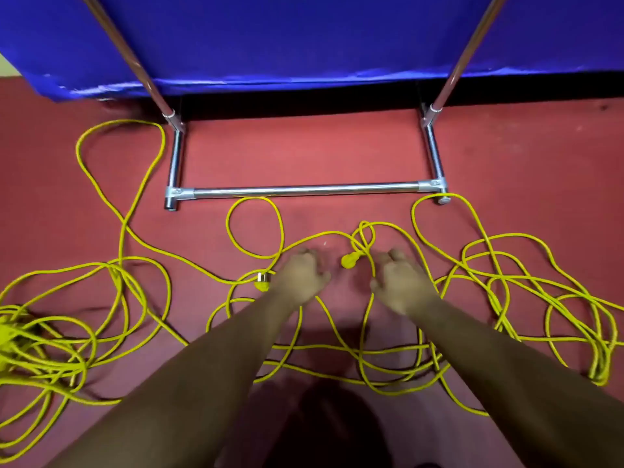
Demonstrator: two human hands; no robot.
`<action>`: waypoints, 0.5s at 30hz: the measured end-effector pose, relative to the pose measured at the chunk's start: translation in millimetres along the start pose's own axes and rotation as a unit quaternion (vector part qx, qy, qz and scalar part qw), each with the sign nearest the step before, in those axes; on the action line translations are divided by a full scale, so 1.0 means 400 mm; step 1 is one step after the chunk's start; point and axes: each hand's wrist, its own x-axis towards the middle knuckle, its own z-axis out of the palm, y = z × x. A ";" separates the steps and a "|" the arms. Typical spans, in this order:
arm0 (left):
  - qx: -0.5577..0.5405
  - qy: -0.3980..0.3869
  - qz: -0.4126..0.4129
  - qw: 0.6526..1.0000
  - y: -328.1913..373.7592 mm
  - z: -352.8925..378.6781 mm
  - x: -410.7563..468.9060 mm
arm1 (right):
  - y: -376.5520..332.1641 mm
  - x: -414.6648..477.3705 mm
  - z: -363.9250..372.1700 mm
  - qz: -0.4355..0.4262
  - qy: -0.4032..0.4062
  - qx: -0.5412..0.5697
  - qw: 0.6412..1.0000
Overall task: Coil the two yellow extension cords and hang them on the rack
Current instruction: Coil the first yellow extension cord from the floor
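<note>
Because the two thin yellow extension cords (281, 231) sprawl in loose, crossing loops over the red floor (304, 153) from 9 to 3 o'clock, expect them to be light, limp and quick to snag. Your left grip (300, 278) and right grip (401, 285) hover loosely curled, grasping nothing. Take the moulded yellow plug (347, 261) at 10 o'clock of your right grip, short of the chrome tube rack (304, 190).
</note>
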 end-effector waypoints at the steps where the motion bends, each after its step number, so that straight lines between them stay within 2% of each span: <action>1: -0.009 0.004 0.005 1.000 0.005 0.022 0.028 | 0.008 0.019 0.009 -0.009 0.014 -0.001 1.000; 7: -0.040 0.014 0.035 0.998 0.032 0.130 0.163 | 0.042 0.152 0.047 -0.057 0.086 -0.009 0.995; 11: -0.003 -0.003 0.069 0.998 -0.009 0.197 0.195 | 0.053 0.215 0.072 -0.059 0.036 -0.021 0.997; 15: -0.048 0.044 0.102 0.993 -0.031 0.219 0.176 | 0.061 0.218 0.111 -0.066 0.063 0.026 0.996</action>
